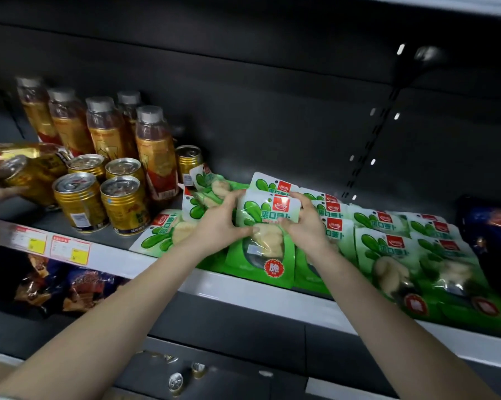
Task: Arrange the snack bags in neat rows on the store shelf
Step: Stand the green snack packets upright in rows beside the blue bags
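Standing well left of the held snack bag (pixel 268 215): amber bottles (pixel 157 151) and gold cans (pixel 80 202) on the same shelf (pixel 243 293). Lying just left of it, loose green bags (pixel 162 232), tilted and overlapping. Gripping its left edge, left hand (pixel 220 223), fingers curled; gripping its right edge, right hand (pixel 304 223), thumb on the front. Held over other bags at the shelf front. Lying right of it, more green bags (pixel 388 255) in overlapping rows, then a dark packet (pixel 492 241).

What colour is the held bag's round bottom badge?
Red badge with white lettering, on the bag; head view.
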